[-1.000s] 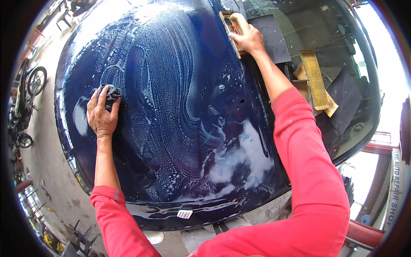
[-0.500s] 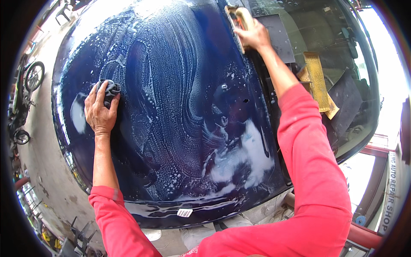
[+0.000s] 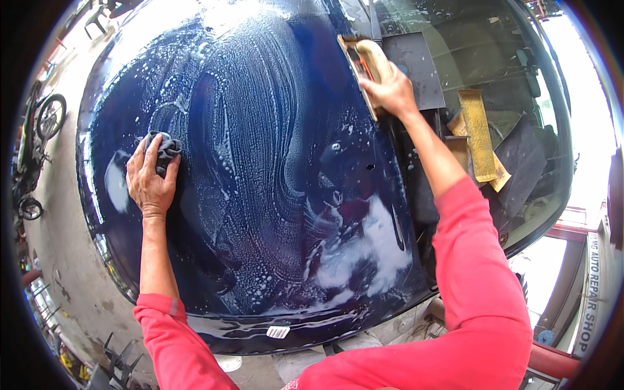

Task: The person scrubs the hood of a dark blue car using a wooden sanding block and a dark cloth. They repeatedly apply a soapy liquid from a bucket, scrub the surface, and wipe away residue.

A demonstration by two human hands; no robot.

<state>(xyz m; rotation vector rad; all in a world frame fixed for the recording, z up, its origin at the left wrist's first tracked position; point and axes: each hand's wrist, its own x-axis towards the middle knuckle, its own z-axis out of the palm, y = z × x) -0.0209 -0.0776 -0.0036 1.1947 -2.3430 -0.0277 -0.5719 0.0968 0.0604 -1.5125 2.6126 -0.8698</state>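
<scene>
Two hands on the soapy dark blue car hood. Left hand presses flat on a dark rag at the hood's left side, fingers spread over it, about where it was a second ago. Right hand grips a tan sanding block at the far right edge by the windshield; it has slid slightly farther up since a second ago. Suds streaks cover most of the panel, so wet sanding looks mid-pass, the far edge now being worked. Yellow pads lie behind the glass.
</scene>
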